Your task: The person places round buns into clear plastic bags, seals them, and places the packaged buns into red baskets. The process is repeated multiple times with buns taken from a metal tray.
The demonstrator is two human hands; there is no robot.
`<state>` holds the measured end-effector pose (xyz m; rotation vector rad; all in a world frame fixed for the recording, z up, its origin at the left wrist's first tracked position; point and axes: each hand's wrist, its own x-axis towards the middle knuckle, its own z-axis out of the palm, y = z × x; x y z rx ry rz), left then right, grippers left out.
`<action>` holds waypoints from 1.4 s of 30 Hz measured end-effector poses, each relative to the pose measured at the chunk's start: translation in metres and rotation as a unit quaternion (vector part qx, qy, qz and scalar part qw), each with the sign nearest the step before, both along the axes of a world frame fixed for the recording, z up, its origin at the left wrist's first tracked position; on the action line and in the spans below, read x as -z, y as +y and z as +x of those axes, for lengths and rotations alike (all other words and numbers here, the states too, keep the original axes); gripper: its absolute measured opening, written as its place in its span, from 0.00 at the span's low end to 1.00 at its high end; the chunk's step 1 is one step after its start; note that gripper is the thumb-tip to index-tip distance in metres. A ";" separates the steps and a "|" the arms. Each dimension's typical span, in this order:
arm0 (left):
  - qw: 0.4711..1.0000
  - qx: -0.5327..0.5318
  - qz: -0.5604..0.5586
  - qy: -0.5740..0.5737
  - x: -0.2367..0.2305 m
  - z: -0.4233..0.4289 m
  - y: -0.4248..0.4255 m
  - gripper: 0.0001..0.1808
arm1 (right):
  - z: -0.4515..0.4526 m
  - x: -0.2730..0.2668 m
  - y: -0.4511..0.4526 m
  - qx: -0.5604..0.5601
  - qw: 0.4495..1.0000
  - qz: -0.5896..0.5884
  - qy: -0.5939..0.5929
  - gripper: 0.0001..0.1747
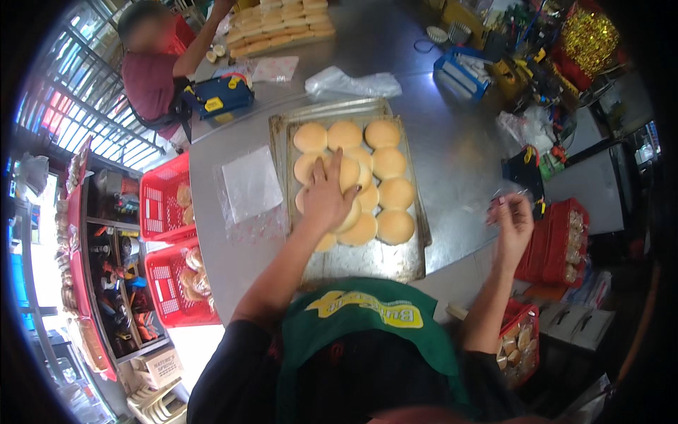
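Observation:
Round golden buns (pixel 397 194) lie in rows on a worn metal baking tray (pixel 365 265), which rests over another tray. My left hand (pixel 327 197) is on the left-hand buns, its fingers spread and its thumb against the edge of a bun (pixel 348 174). This bun and one below it overlap their neighbours; whether my hand grips them is not clear. Out to the right, beyond the table edge, my right hand (pixel 513 214) pinches a crumpled clear plastic bag (pixel 498 204). The bag is blurred, and its contents cannot be made out.
Flat clear plastic bags (pixel 251 185) lie left of the trays, and a plastic sheet (pixel 352 84) behind them. Red crates (pixel 167 199) with bread flank the steel table (pixel 455 159). Across the table sits a person (pixel 151 79) near a dark blue pouch (pixel 220 96) and bread rows (pixel 283 26).

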<state>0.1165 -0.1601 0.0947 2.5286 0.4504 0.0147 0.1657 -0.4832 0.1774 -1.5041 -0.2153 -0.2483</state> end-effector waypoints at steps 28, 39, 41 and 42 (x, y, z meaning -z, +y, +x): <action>0.858 0.368 -0.347 -0.091 -0.071 -0.063 -0.005 0.11 | -0.036 -0.027 0.091 -0.405 0.884 -0.062 0.225 0.08; 0.752 0.362 -0.550 -0.034 -0.074 -0.071 -0.001 0.10 | -0.047 -0.009 0.083 -0.446 0.867 0.033 0.220 0.07; 0.683 0.385 -0.610 -0.119 -0.069 -0.067 0.020 0.07 | -0.046 0.000 0.075 -0.439 0.849 0.137 0.259 0.06; 0.662 0.347 -0.652 -0.126 -0.066 -0.072 0.029 0.06 | -0.048 0.010 0.074 -0.418 0.867 0.129 0.239 0.05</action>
